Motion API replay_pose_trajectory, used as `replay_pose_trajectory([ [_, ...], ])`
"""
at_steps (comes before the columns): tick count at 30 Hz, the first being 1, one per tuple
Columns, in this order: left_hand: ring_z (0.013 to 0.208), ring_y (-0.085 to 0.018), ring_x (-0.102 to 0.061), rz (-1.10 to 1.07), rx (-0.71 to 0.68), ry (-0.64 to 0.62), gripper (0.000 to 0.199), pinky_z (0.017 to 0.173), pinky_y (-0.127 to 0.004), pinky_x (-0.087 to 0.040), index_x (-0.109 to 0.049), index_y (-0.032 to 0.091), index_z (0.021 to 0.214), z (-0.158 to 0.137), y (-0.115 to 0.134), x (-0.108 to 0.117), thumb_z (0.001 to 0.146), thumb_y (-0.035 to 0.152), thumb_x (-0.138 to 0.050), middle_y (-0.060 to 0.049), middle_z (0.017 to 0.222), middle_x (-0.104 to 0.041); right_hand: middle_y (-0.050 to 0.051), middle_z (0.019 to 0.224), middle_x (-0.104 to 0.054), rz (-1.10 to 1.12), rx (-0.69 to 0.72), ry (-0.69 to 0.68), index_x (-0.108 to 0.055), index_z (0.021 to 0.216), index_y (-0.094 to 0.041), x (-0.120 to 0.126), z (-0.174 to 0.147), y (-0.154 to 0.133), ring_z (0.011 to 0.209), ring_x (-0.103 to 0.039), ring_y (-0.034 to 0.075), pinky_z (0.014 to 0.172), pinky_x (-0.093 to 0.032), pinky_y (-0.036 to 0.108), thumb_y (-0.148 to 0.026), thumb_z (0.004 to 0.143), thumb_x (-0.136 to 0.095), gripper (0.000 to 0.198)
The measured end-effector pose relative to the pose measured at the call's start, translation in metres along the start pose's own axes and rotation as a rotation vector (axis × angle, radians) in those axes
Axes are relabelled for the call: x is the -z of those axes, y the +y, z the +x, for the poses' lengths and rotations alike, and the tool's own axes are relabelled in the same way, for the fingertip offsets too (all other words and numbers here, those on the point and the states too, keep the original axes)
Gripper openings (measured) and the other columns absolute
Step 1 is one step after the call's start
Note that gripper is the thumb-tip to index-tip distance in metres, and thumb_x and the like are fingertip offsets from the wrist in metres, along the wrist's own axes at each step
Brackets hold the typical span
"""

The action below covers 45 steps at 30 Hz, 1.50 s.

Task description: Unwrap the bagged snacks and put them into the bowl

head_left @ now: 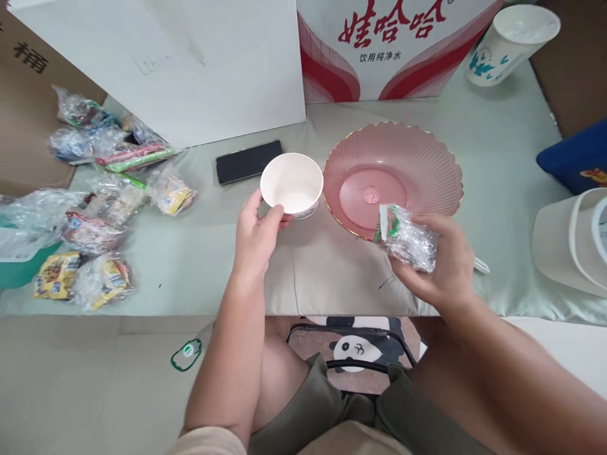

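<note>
My left hand (260,227) is closed around the near left side of a white paper bowl (291,180), thumb near the rim. Nothing shows inside the bowl. In my right hand (443,262) is a small crinkled clear plastic packet (410,240) with a white and green end; its contents cannot be made out. That packet is over the near right edge of a pink ribbed plastic fruit plate (427,158) with a gold rim. Behind the bowl lies a black smartphone (246,162), partly covered by it.
Several wrapped snack packets (107,227) are heaped at the left. A white carton (227,69) and a red-and-white water carton (374,57) stand at the back. At the right are a paper cup (509,47), a blue container (576,158) and a white bucket (559,243).
</note>
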<state>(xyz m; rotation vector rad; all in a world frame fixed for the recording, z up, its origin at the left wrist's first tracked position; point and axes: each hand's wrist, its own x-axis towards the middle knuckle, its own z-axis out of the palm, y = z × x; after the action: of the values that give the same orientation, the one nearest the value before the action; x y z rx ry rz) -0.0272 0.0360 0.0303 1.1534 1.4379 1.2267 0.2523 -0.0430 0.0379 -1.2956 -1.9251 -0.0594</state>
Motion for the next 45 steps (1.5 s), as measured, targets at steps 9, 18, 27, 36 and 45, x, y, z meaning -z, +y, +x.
replay_pose_trajectory([
  [9, 0.081, -0.016, -0.076, -0.106, -0.112, 0.093, 0.051, 0.060, -0.024, -0.054, -0.061, 0.029, 0.129, 0.002, -0.008, -0.009, 0.083, 0.045, -0.075, -0.011, 0.143, -0.063, 0.014, 0.119, -0.059, -0.071, -0.300, 0.177, -0.051, 0.131, -0.023, -0.006, 0.012, 0.021, 0.109, -0.064, 0.034, 0.092, -0.053, 0.054, -0.034, 0.084, -0.070, 0.052],
  [18, 0.092, -0.019, -0.071, -0.344, 0.034, -0.688, 0.054, 0.076, -0.028, -0.060, -0.064, 0.021, 0.112, -0.076, 0.015, -0.066, 0.070, 0.043, -0.089, -0.005, 0.102, -0.073, 0.012, 0.121, -0.058, 0.144, 0.033, 0.088, -0.044, 0.134, -0.029, -0.021, -0.008, -0.039, 0.106, -0.063, 0.027, 0.085, -0.057, 0.043, -0.034, 0.088, -0.069, 0.053],
  [27, 0.073, -0.013, -0.064, -0.332, 0.510, -0.448, 0.052, 0.056, -0.023, -0.053, -0.063, 0.020, 0.104, -0.054, 0.011, -0.045, 0.059, 0.027, -0.088, -0.001, 0.090, -0.069, 0.006, 0.089, -0.072, -0.152, -0.405, -0.150, -0.064, 0.091, -0.024, 0.038, -0.019, 0.034, 0.084, -0.069, 0.024, 0.083, -0.055, 0.042, -0.033, 0.089, -0.058, 0.010],
  [36, 0.081, -0.014, -0.066, -0.473, 0.514, -0.482, 0.063, 0.067, -0.029, -0.060, -0.052, 0.030, 0.112, -0.049, 0.011, -0.050, 0.060, 0.028, -0.087, 0.002, 0.103, -0.065, 0.009, 0.087, -0.070, -0.216, -0.572, -0.476, -0.065, 0.092, -0.024, 0.057, -0.038, 0.065, 0.077, -0.064, 0.027, 0.067, -0.049, 0.038, -0.047, 0.086, -0.060, 0.025],
  [45, 0.078, -0.015, -0.066, -0.396, 0.468, -0.463, 0.047, 0.066, -0.028, -0.058, -0.057, 0.030, 0.114, -0.053, -0.003, -0.058, 0.073, 0.037, -0.079, 0.001, 0.098, -0.067, 0.001, 0.065, -0.060, 0.486, -0.459, -0.579, -0.064, 0.087, -0.020, 0.027, 0.000, -0.016, 0.060, -0.054, 0.014, 0.059, -0.042, 0.028, -0.045, 0.102, -0.041, 0.037],
])
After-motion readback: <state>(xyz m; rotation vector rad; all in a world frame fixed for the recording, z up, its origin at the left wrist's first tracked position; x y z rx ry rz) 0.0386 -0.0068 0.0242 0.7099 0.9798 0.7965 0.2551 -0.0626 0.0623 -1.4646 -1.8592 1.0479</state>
